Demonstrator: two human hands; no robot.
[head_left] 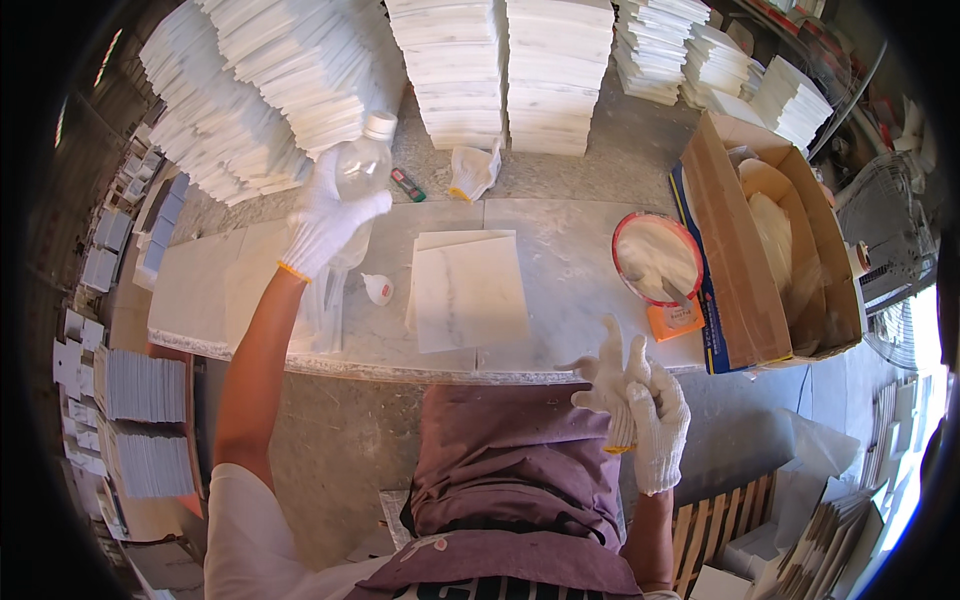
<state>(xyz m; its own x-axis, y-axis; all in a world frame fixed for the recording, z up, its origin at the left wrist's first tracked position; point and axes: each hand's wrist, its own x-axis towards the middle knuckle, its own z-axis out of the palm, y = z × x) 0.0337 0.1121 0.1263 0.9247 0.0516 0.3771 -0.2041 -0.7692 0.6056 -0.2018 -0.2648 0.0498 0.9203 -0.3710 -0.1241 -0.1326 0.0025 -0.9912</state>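
My left hand (332, 215), in a white knit glove with a yellow cuff, is closed round a clear plastic bottle (362, 168) with a white cap. The bottle stands over the left part of the stone-topped table (560, 330). A small white nozzle-like piece (377, 289) lies just right of it. My right hand (660, 425), gloved too, is closed on a loose white knit glove (606, 385) near the table's front edge. Between the hands lie thin white marble tiles (468, 295), one slightly askew on another. Another white glove (475, 172) lies farther back.
Tall stacks of white tiles (450, 75) line the back. A red-rimmed bowl of pale powder (657, 250) sits at right, by an orange packet (678, 320) and an open cardboard box (735, 230). A small green-and-red item (407, 184) lies behind. A fan (885, 230) stands far right.
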